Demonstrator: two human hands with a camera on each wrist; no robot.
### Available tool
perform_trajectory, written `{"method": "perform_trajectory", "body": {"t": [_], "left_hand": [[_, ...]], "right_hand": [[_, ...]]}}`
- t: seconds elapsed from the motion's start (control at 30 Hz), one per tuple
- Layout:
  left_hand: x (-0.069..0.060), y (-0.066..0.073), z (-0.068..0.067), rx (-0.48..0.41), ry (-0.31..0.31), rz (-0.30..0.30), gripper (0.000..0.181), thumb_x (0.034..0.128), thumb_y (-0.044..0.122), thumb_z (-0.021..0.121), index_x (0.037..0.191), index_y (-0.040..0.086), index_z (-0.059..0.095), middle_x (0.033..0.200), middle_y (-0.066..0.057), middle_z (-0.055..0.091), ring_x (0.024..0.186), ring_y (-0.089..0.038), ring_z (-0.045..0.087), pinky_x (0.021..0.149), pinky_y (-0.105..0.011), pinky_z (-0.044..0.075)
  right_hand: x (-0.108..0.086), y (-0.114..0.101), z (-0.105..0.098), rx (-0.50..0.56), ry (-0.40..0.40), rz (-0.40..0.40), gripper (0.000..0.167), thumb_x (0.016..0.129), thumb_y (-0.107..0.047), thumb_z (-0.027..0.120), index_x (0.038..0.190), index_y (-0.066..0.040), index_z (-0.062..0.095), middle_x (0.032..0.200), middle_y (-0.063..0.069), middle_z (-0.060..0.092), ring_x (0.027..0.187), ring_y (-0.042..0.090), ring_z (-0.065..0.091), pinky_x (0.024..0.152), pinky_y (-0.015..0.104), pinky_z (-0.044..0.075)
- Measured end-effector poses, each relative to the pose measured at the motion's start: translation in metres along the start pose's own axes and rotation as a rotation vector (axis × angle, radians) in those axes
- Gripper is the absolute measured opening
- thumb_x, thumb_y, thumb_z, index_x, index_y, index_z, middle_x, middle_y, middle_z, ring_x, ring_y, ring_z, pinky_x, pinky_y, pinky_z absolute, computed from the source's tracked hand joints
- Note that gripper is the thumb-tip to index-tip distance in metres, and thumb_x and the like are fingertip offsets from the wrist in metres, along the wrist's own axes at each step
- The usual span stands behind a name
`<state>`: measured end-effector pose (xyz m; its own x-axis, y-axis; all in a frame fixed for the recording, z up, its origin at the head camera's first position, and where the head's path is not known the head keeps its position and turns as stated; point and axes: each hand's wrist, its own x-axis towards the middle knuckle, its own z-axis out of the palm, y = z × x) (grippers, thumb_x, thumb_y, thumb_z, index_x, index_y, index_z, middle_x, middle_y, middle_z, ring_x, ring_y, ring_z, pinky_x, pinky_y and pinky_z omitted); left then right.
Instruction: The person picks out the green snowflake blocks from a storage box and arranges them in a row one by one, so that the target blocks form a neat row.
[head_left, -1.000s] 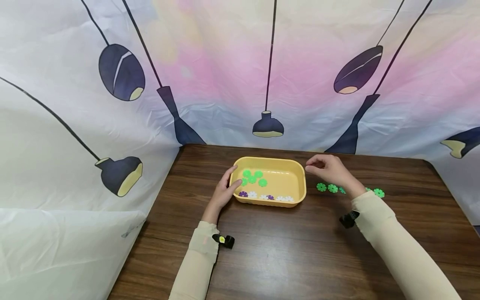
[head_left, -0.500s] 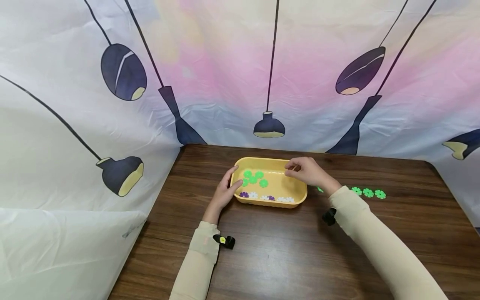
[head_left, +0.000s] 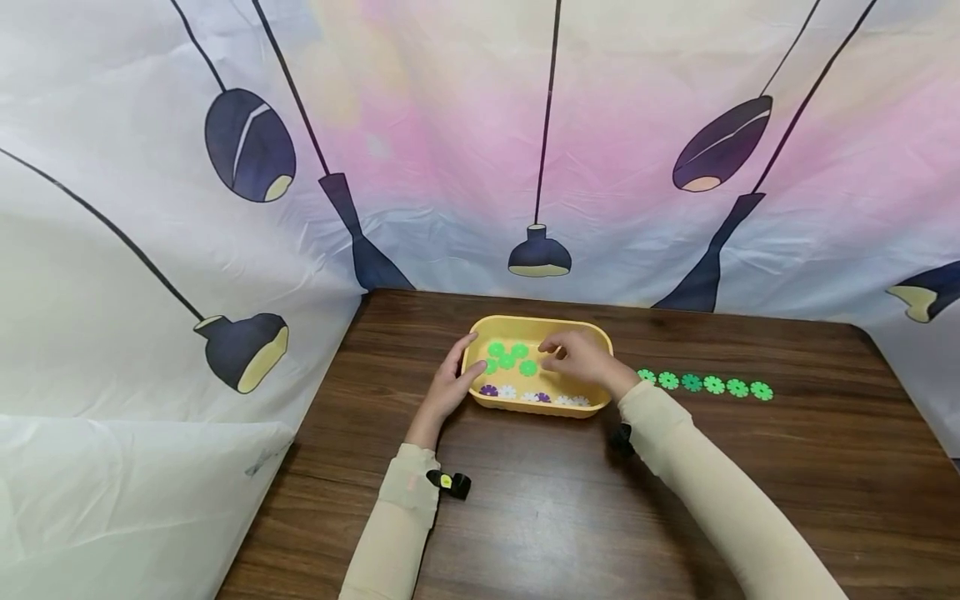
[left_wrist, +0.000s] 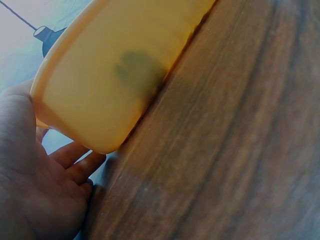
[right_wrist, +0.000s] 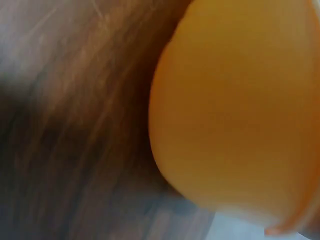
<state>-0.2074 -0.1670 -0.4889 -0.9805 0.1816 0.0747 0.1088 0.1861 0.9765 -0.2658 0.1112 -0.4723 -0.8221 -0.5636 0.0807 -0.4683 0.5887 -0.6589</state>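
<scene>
So I'm going off the head cam, since the right wrist view is too blurry to help. My left hand (head_left: 449,385) has the yellow tray (head_left: 517,331) by its left end, thumb over the rim and fingers outside, which seems a decent brace against it sliding on the table (head_left: 525,500). My right hand (head_left: 582,358) hangs over the tray's right half, thumb and fingertips apart, nothing between them that I can make out. Five green pieces (head_left: 507,361) lie in the tray's left half, and a row of six green discs (head_left: 714,385) sits on the table off to the right. I'm reading this as a pick from the tray, so I'd take the rightmost piece in there (head_left: 528,367): just beside the fingertips, and it looks loosest of the bunch. They look thin and flat, so I'd tip up one edge and pinch across the petals, not mash it from above. I'd also lift straight up, because the white pieces (head_left: 507,392) and purple pieces (head_left: 489,390) along the near wall would be easy to brush.
</scene>
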Motion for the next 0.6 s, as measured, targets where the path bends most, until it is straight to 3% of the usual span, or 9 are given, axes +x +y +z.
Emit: {"method": "perform_trajectory", "body": {"t": [0.27, 0.47, 0.6], "left_hand": [[-0.001, 0.000, 0.000, -0.005, 0.002, -0.002, 0.062, 0.1072, 0.015, 0.062, 0.163, 0.004, 0.037, 0.170, -0.020, 0.029, 0.158, -0.040, 0.021, 0.127, -0.058, 0.019], [0.000, 0.001, -0.001, 0.016, -0.019, -0.006, 0.063, 0.1077, 0.018, 0.062, 0.164, 0.005, 0.036, 0.171, -0.020, 0.027, 0.159, -0.040, 0.020, 0.126, -0.059, 0.019], [0.000, 0.001, -0.002, 0.021, -0.022, -0.008, 0.063, 0.1074, 0.018, 0.062, 0.164, 0.005, 0.036, 0.171, -0.020, 0.027, 0.158, -0.040, 0.022, 0.126, -0.059, 0.022]], "right_hand": [[0.003, -0.005, 0.026, -0.062, -0.002, -0.045, 0.031, 0.098, -0.009, 0.074, 0.126, 0.002, 0.073, 0.120, 0.016, 0.071, 0.100, 0.029, 0.066, 0.090, 0.048, 0.056], [0.005, -0.009, 0.036, -0.125, -0.013, -0.012, 0.030, 0.100, -0.016, 0.072, 0.126, -0.003, 0.075, 0.122, 0.012, 0.071, 0.111, 0.029, 0.066, 0.097, 0.049, 0.055], [0.006, -0.010, 0.038, -0.179, -0.037, -0.018, 0.027, 0.101, -0.018, 0.072, 0.125, -0.005, 0.076, 0.120, 0.010, 0.071, 0.108, 0.026, 0.067, 0.095, 0.046, 0.057]]}}
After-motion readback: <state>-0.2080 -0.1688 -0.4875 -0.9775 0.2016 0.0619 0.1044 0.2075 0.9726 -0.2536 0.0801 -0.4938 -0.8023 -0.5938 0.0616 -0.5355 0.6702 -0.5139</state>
